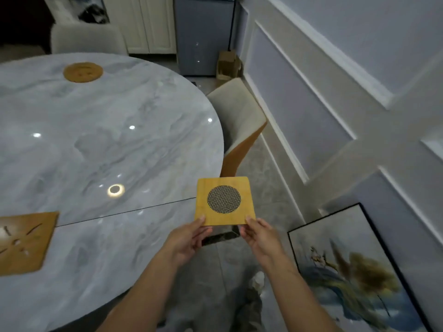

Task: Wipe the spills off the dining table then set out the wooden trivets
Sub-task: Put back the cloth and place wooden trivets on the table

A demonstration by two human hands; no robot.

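Observation:
Both hands hold a small square wooden trivet (224, 201) with a round metal mesh centre, at the right edge of the round marble dining table (100, 144). My left hand (189, 238) pinches its near left corner and my right hand (260, 236) its near right corner. A round wooden trivet (83, 72) lies flat at the table's far side. A larger square wooden trivet (24, 243) with cut-out slots lies at the near left, partly cut off by the frame edge. The tabletop looks glossy, with ceiling lights reflected in it.
A beige chair (239, 123) is tucked in at the table's right edge, another chair (86, 39) at the far side. A framed painting (354, 271) leans against the panelled wall on the right. A cardboard box (229, 65) sits on the floor by a grey cabinet (203, 34).

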